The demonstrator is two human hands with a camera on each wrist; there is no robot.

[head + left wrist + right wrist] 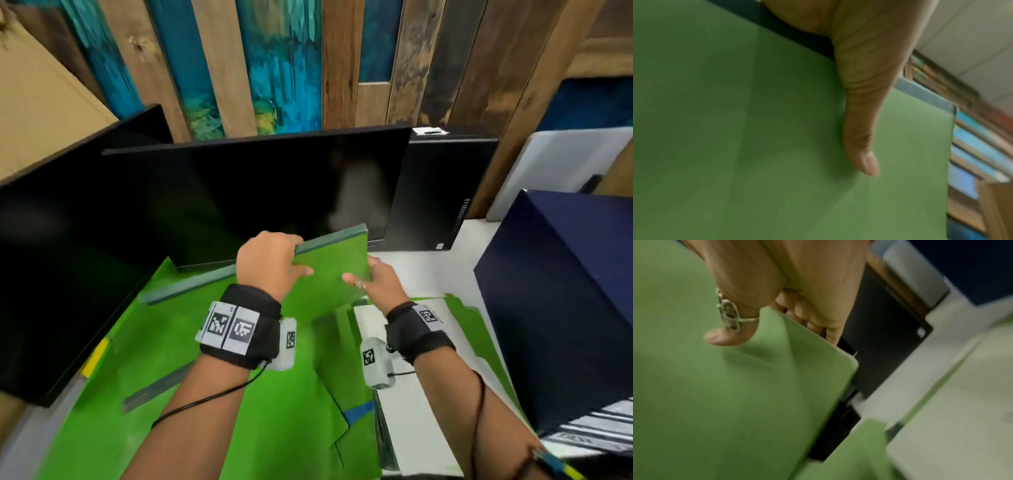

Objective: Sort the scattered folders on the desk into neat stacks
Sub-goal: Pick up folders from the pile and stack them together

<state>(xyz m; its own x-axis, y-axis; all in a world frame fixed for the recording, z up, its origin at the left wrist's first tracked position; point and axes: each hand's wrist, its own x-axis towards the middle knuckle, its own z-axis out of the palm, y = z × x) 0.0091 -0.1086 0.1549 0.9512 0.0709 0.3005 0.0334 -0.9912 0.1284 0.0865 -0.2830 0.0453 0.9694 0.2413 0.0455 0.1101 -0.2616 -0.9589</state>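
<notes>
Green folders (191, 370) lie spread over the desk (435, 274), overlapping each other. Above them the left hand (270, 263) grips the grey top edge of a raised green folder (329, 270), and the right hand (376, 281) pinches its right edge.

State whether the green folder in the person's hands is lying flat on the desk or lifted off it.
Lifted. The green folder tilts above the desk, gripped at its top edge by the left hand and at its side by the right hand.

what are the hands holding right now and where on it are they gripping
Both hold one green folder, lifted above the desk. The left hand grips its top edge, thumb on the front face; the right hand pinches its right side edge.
</notes>
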